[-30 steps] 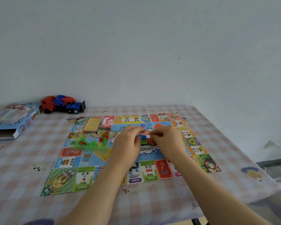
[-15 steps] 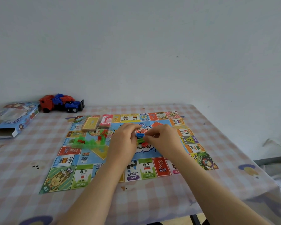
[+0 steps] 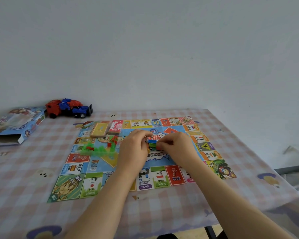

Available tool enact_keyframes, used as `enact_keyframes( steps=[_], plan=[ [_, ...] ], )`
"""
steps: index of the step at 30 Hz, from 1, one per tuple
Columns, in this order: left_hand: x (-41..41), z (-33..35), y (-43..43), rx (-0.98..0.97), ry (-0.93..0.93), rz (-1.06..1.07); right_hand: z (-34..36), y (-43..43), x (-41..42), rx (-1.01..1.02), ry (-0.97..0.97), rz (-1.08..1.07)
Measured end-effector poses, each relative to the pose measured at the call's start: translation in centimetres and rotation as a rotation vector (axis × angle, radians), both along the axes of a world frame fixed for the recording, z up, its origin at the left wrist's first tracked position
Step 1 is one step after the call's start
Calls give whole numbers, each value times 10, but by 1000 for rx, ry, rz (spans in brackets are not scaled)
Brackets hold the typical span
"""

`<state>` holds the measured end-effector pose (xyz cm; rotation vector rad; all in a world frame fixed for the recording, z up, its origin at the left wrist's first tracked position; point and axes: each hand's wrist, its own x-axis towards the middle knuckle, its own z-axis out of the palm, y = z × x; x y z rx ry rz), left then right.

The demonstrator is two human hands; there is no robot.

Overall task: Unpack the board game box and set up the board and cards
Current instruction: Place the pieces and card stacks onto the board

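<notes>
Left hand (image 3: 134, 149) and right hand (image 3: 176, 148) stay over the centre of the board (image 3: 72, 185), each grip pinching small coloured pieces (image 3: 152, 144), now more exposed. Judged: sorting continues.

Checked table (image 3: 24, 169): board (image 3: 160, 162), box (image 3: 16, 125), toy truck (image 3: 68, 108)

glossy printed paper board (image 3: 97, 183); translucent green plastic pieces (image 3: 98, 150); smooth checked tablecloth (image 3: 24, 187).

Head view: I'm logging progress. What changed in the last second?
Little. The left hand and right hand keep their grip on the small pieces over the board; a green one now shows between them. Cards, box and truck stayed.
</notes>
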<state>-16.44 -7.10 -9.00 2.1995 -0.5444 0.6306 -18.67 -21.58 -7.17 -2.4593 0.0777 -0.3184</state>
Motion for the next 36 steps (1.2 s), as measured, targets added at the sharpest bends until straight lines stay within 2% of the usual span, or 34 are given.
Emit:
enact_keyframes(
  steps=[4,10,15,25,36],
  plan=[
    [0,1,0,-18,20,-9,1,-5,2,82,1,-34],
    [-1,1,0,-33,25,-22,5,-9,4,43,-5,-72],
    [0,1,0,-37,29,-10,7,-10,5,-62,111,14],
    [4,35,5,-99,25,10,10,-17,-3,-41,22,-29],
    [-34,20,-61,144,110,-231,16,-69,-46,-37,-23,-149]
  ],
)
